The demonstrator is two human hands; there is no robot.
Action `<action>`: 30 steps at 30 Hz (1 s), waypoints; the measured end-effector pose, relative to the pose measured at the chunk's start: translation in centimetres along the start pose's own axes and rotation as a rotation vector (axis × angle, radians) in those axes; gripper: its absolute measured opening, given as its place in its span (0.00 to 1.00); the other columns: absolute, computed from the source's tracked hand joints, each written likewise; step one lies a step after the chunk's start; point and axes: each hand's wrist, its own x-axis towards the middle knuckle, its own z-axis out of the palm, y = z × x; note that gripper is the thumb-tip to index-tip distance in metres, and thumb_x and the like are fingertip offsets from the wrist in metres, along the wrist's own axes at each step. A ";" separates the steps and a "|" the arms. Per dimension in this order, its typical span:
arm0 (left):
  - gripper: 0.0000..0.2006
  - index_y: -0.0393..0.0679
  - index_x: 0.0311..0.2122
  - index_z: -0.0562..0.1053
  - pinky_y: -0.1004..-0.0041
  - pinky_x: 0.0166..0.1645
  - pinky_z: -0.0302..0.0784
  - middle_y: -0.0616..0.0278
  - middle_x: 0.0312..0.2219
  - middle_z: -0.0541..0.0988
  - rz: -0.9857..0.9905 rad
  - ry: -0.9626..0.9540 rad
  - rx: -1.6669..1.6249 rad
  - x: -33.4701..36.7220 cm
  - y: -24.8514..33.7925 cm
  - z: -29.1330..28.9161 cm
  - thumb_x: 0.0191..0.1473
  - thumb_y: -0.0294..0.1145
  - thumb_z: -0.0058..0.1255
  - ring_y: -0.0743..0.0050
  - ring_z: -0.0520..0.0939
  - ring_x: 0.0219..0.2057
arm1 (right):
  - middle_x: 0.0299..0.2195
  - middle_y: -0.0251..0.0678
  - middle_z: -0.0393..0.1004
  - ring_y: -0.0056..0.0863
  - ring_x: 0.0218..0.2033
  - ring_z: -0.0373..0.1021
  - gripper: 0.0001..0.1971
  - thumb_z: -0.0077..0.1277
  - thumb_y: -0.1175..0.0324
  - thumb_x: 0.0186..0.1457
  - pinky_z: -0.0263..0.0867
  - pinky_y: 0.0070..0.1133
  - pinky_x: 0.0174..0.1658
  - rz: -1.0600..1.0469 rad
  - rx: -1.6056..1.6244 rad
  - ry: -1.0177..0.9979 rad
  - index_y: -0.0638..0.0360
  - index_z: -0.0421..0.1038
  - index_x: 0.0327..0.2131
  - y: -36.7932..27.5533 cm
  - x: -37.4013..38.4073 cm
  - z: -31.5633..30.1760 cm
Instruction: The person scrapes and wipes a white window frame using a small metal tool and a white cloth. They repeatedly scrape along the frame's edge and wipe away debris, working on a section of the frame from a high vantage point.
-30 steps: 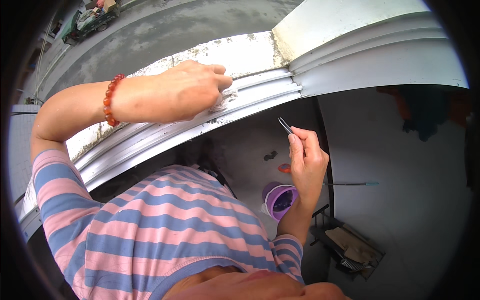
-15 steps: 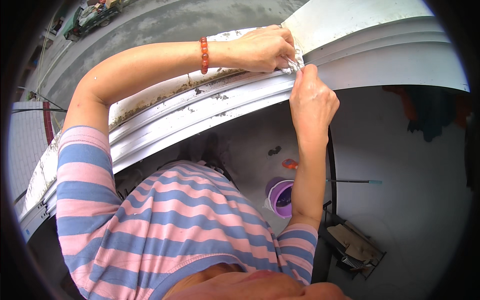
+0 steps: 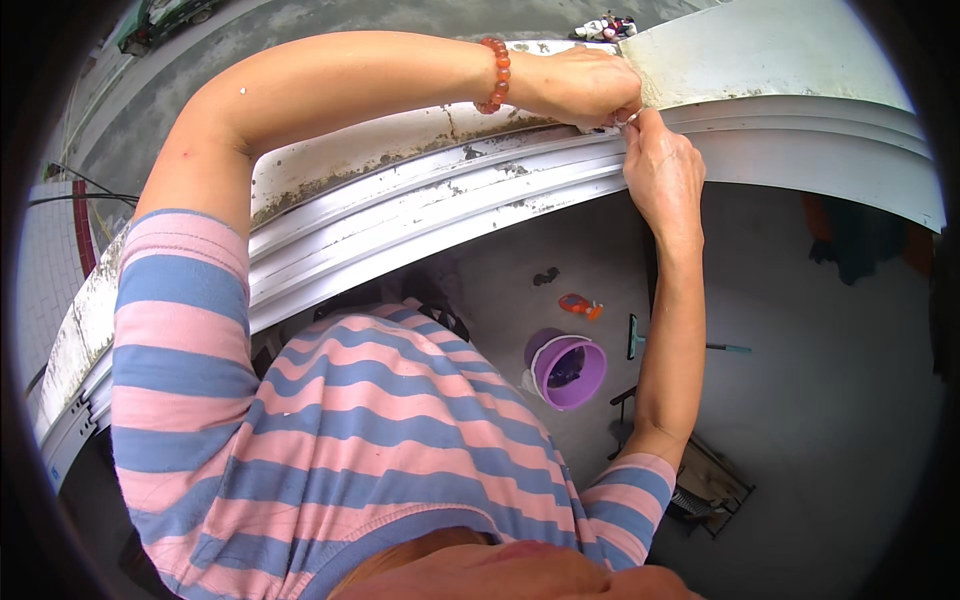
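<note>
At the far right end of the white window frame [image 3: 450, 200], both my hands meet over its grooved track. My left hand [image 3: 585, 84], with a red bead bracelet [image 3: 493, 76] on the wrist, has its fingers curled closed on a white cloth [image 3: 627, 120]. Only a small twisted bit of the cloth shows between the hands. My right hand [image 3: 667, 165] pinches that bit from the near side, its knuckles up. The fingertips of both hands are mostly hidden, and so is the rest of the cloth.
A dirty, stained outer sill [image 3: 370, 158] runs along the frame, with a road beyond and below. On the indoor floor stand a purple bucket [image 3: 578, 378], an orange spray bottle [image 3: 578, 306] and a squeegee [image 3: 632, 337]. A white wall [image 3: 770, 55] rises at the right.
Both hands have shifted slightly right and away from me along the frame. Less of the white cloth shows between them. More of the bucket and the squeegee head has come into view.
</note>
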 end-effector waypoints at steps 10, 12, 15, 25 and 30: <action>0.02 0.36 0.22 0.70 0.64 0.31 0.67 0.58 0.22 0.68 0.018 0.077 0.091 -8.3 2.0 -1.9 0.38 0.18 0.48 0.59 0.72 0.30 | 0.14 0.47 0.69 0.48 0.20 0.69 0.08 0.46 0.69 0.53 0.63 0.37 0.24 -0.198 0.259 0.025 0.61 0.62 0.25 -4.1 -2.0 -0.4; 0.03 0.36 0.22 0.71 0.65 0.32 0.67 0.59 0.22 0.68 -0.012 0.062 0.093 -10.1 2.4 -2.3 0.38 0.17 0.48 0.60 0.72 0.30 | 0.13 0.47 0.68 0.47 0.18 0.69 0.07 0.46 0.69 0.52 0.64 0.36 0.24 -0.244 0.270 0.015 0.61 0.63 0.25 -5.6 -2.6 -0.7; 0.03 0.36 0.24 0.72 0.65 0.33 0.67 0.59 0.22 0.68 -0.076 0.042 0.092 -12.6 2.8 -2.7 0.40 0.17 0.49 0.60 0.72 0.31 | 0.14 0.47 0.69 0.47 0.19 0.69 0.07 0.46 0.69 0.52 0.64 0.36 0.24 -0.292 0.326 -0.030 0.61 0.63 0.26 -7.5 -3.1 -1.0; 0.04 0.38 0.31 0.74 0.72 0.32 0.72 0.61 0.26 0.74 -0.284 0.194 0.263 -14.6 5.0 -7.7 0.47 0.23 0.52 0.67 0.78 0.28 | 0.16 0.42 0.69 0.37 0.17 0.67 0.07 0.47 0.69 0.54 0.61 0.26 0.23 -0.132 0.767 0.026 0.63 0.68 0.29 -5.0 -2.7 -3.6; 0.04 0.37 0.32 0.73 0.71 0.32 0.71 0.59 0.28 0.73 -0.370 0.283 0.254 -17.5 5.9 -7.7 0.49 0.21 0.49 0.66 0.77 0.28 | 0.17 0.32 0.67 0.17 0.18 0.62 0.08 0.45 0.70 0.57 0.59 0.17 0.23 -0.031 0.931 0.142 0.65 0.68 0.35 -2.3 -4.6 -1.0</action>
